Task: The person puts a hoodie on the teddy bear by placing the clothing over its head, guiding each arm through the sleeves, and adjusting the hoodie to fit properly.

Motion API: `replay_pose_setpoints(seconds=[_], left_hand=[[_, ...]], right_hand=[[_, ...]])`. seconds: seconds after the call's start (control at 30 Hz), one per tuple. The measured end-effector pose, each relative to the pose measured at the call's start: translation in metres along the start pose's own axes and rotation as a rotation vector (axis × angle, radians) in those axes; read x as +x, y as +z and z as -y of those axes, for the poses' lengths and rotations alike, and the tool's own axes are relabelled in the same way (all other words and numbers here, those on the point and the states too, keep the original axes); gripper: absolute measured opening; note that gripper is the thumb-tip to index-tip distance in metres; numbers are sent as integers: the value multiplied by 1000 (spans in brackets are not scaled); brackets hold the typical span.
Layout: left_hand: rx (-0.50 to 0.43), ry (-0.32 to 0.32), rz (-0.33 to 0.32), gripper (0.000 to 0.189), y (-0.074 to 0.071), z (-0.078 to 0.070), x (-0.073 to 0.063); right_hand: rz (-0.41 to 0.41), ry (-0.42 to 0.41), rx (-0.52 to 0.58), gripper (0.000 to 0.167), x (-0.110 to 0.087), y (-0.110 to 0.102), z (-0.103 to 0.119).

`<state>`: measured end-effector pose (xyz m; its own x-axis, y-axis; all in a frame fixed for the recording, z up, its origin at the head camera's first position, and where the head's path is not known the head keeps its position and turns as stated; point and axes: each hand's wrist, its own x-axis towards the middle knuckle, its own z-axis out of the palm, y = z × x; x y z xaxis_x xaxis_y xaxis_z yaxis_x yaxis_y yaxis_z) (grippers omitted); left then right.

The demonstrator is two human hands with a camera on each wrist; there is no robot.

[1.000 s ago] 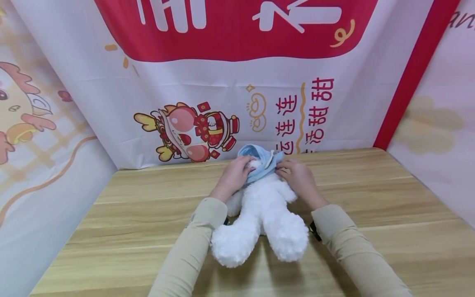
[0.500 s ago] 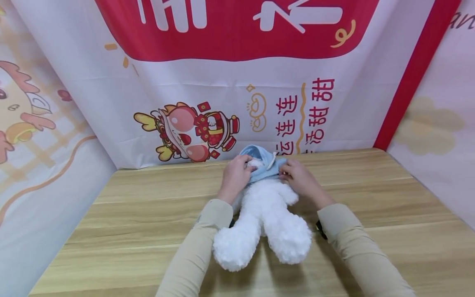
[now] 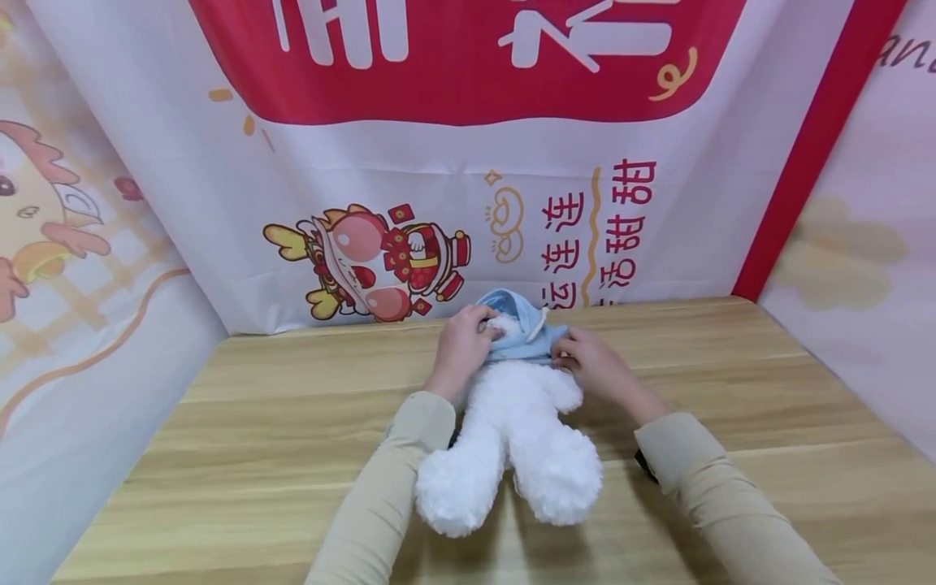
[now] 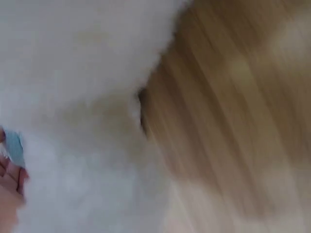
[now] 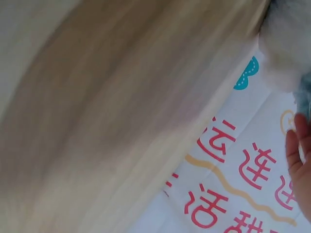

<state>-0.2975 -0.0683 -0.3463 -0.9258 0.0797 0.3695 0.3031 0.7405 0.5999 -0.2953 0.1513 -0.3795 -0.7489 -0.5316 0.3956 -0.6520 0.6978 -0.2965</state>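
A fluffy white plush toy [image 3: 508, 414] lies on the table, its legs toward me. Bunched round its head and neck is a small light blue hooded garment [image 3: 517, 348] with a white drawstring. My left hand [image 3: 462, 345] grips the left side of the hood opening. On the other side, my right hand [image 3: 591, 361] pinches the lower right edge of the cloth. The left wrist view is mostly blurred white fur [image 4: 92, 194], with a bit of blue cloth [image 4: 14, 148] by the fingers. The toy's face is mostly hidden by the hood and left hand.
The wooden table [image 3: 292, 439] reaches back to a printed white and red curtain [image 3: 409, 162] with a cartoon figure and red characters. More printed cloth hangs at the left [image 3: 73, 341] and right [image 3: 863, 325].
My right hand has moved down and slightly right, drawing the blue cloth's right edge along and spreading it flatter across the neck. My left hand stays almost in place on the hood.
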Motion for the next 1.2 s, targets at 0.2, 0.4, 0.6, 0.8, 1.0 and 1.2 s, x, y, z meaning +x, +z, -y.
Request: replay_pose_setpoints(seconds=[0.2,0.4,0.6,0.8,1.0,1.2], left_hand=[[-24,18,87,27,-4,5,2],[-9,14,192,36,-12,7,4],[-48,14,230,32,-17,6,1],[-28,27,233,31,-16,5,-2],[-5,57,201,27,-15,3,-3],[11,78,243,23,-20,0,-5]], right_hand=[[14,263,240,16,2,0,3],[108,264,369,22,-2,-4,1],[297,258,523,48,-10,-11,-3],[364,276,610,55,-10,-12,-1],[333,255,598,29,-7,-9,4],[357,193,556,30,-5,-10,7]])
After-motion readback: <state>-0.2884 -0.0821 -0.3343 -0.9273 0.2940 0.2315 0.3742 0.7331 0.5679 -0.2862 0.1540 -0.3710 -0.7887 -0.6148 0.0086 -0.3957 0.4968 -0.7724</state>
